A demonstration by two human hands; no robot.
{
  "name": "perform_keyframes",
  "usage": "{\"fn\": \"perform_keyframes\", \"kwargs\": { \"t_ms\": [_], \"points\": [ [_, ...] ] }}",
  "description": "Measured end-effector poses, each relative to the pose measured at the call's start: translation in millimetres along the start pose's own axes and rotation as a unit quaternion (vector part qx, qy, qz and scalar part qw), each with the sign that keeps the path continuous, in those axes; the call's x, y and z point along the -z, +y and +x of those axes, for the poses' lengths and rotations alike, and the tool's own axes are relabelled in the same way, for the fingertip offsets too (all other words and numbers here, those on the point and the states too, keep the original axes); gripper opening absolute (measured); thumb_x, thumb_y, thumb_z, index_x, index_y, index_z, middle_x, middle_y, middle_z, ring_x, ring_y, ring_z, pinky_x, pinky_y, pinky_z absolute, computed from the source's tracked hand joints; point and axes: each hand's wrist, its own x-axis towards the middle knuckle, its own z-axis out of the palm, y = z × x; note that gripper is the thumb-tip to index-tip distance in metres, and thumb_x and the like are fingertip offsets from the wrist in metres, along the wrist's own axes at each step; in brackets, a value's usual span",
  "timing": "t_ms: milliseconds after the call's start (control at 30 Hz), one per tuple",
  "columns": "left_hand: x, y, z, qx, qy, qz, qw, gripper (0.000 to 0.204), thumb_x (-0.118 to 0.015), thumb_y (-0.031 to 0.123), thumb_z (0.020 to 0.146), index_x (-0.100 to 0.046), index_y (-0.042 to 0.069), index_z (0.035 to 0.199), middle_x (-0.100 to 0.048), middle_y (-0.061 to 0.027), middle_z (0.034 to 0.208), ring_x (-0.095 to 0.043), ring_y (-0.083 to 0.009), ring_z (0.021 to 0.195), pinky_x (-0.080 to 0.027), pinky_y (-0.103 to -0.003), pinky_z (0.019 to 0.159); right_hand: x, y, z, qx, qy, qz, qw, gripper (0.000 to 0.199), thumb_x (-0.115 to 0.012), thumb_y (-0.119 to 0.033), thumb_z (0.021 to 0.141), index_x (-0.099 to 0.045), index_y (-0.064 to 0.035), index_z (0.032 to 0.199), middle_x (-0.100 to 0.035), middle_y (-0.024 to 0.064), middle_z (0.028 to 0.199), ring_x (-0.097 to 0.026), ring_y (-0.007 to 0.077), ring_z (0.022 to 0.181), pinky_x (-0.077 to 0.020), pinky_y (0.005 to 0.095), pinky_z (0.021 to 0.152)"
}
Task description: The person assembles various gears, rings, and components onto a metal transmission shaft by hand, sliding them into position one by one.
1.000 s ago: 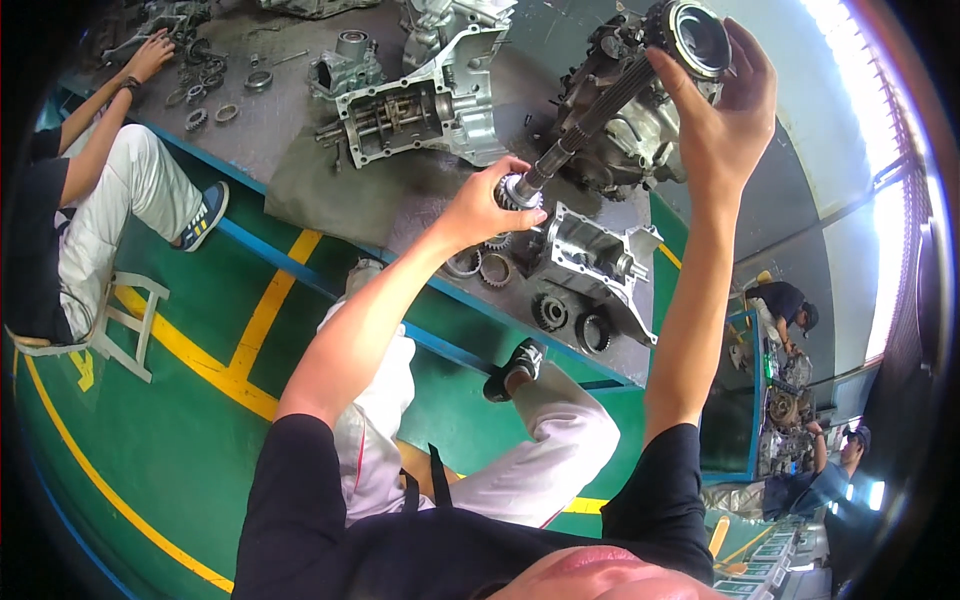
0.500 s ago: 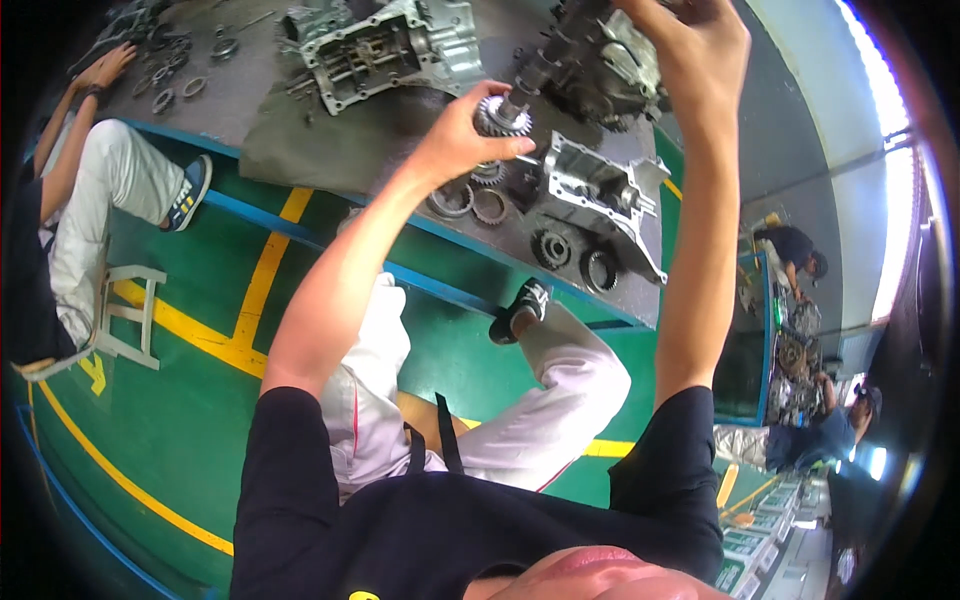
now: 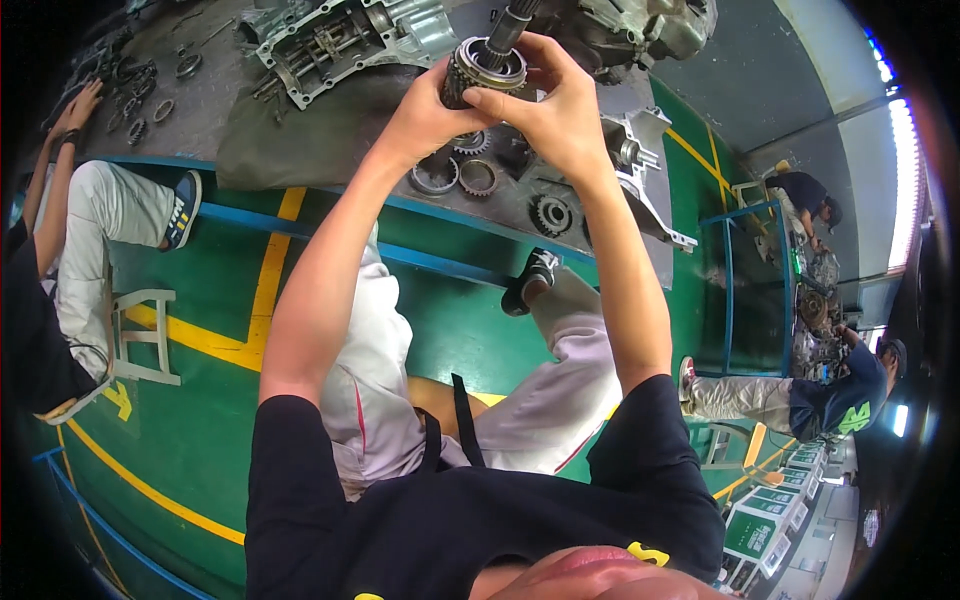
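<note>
Since the earlier frames the two hands have come together: a second ago the right hand was stretched far out along the shaft while the left gripped its near end, and now both meet at the same spot, closer to the top middle of the view. The grey mat with the parts has also slid lower and nearer in the picture.

The left hand [image 3: 425, 105] is closed around the side of a toothed gear [image 3: 483, 72], thumb and fingers wrapped on its ribbed rim. The right hand [image 3: 545, 110] is curled over the gear from the other side, fingertips pressing on its upper ring, so the gear sits clamped between both hands. A dark splined shaft [image 3: 510, 22] rises out of the gear's centre toward the top edge.

Just beneath the hands, on the grey mat [image 3: 300, 140] spread on the floor, lie loose gear rings [image 3: 478, 177] and a small cog [image 3: 551, 214], near an aluminium cover plate [image 3: 640, 170]. Farther left an open gearbox housing [image 3: 335, 40] shows its shafts. The person's own shoe [image 3: 530, 280] rests at the mat's edge on the green floor [image 3: 200, 430]. At the far left another person's hand [image 3: 80, 105] touches small rings on the mat.
</note>
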Motion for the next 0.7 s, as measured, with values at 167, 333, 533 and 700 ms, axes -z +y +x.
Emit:
{"fn": "perform_keyframes", "kwargs": {
  "t_ms": [167,333,533,700],
  "points": [
    [-2,-1,2,0.016,-0.011,-0.009,1.0,0.051,-0.084,0.007,0.078,-0.062,0.003,0.124,-0.069,-0.0032,0.111,-0.064,-0.0115,0.1,-0.055,-0.03,0.089,7,9,-1,0.024,0.005,-0.076,0.997,0.073,-0.092,-0.029,0.068,-0.063,0.0005,0.128,-0.069,0.0154,0.108,-0.067,0.0235,0.095,-0.0551,0.0355,0.086],
    [-5,-1,6,0.044,0.004,-0.016,0.999,0.054,-0.083,0.007,0.079,-0.059,-0.001,0.126,-0.068,-0.0055,0.112,-0.065,-0.0126,0.1,-0.057,-0.03,0.088,6,12,-9,0.02,0.014,-0.096,0.995,0.07,-0.089,-0.023,0.077,-0.057,0.0017,0.135,-0.071,0.0097,0.113,-0.066,0.0169,0.102,-0.0527,0.0331,0.092],
    [-1,-7,3,0.023,0.006,0.001,1.0,0.05,-0.084,0.007,0.076,-0.062,-0.001,0.121,-0.07,-0.0054,0.11,-0.066,-0.0118,0.095,-0.057,-0.029,0.084,10,8,-11,0.029,-0.013,-0.055,0.998,0.071,-0.087,-0.02,0.078,-0.055,-0.0007,0.139,-0.069,0.0086,0.119,-0.063,0.0164,0.109,-0.0483,0.0351,0.1],
    [1,-4,2,0.045,-0.002,-0.015,0.999,0.047,-0.082,0.003,0.075,-0.065,-0.002,0.118,-0.071,-0.0056,0.108,-0.068,-0.0122,0.094,-0.057,-0.029,0.084,12,-1,-11,0.051,-0.029,0.017,0.998,0.075,-0.086,-0.021,0.075,-0.054,-0.001,0.14,-0.066,0.0138,0.127,-0.063,0.0212,0.115,-0.0476,0.036,0.101]
  ]
}}
